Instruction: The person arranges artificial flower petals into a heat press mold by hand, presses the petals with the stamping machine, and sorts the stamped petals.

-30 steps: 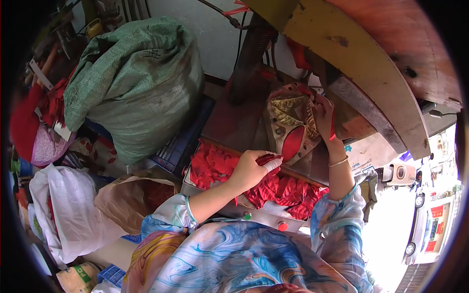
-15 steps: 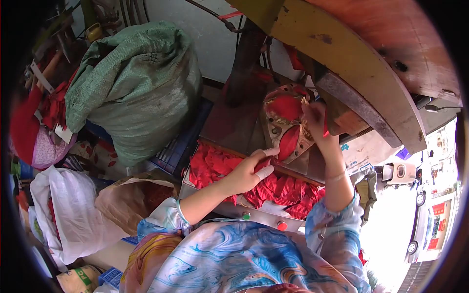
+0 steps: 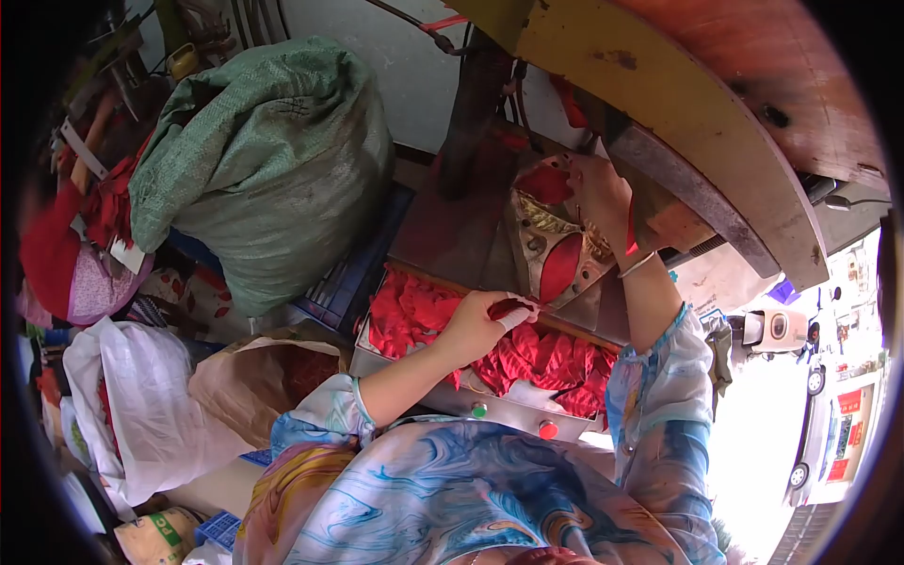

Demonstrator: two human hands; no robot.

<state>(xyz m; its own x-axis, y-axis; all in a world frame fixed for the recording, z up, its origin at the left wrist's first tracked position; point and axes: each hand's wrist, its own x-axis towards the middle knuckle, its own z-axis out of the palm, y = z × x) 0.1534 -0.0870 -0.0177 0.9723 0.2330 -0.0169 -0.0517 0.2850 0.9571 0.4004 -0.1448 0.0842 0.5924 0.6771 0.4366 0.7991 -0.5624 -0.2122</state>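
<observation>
My left hand [image 3: 480, 330], with white tape on its fingers, is closed on a dark red fabric piece [image 3: 508, 308] above the front ledge of the machine. My right hand [image 3: 603, 201] reaches over the far end of a gold-coloured metal mould [image 3: 527, 254]. Its fingers pinch a red fabric piece [image 3: 544, 185] at the upper hollow; the fingertips are partly hidden. Another petal-shaped red piece [image 3: 562, 267] lies in the lower hollow. Many crumpled red fabric pieces [image 3: 537, 363] fill the tray just below my hands.
A yellow machine arm [image 3: 650, 75] overhangs the mould on the right. Green [image 3: 479, 411] and red [image 3: 548, 430] buttons sit on the front panel. At left stand a big green sack [image 3: 273, 179], a white plastic bag [image 3: 160, 405] and a brown paper bag [image 3: 254, 386]. A person's red sleeve [image 3: 52, 245] shows far left.
My right hand has moved up over the mould's far end, and the upper red piece has shifted, baring gold metal below it. My left hand has drawn back slightly, its fingers closing on red fabric.
</observation>
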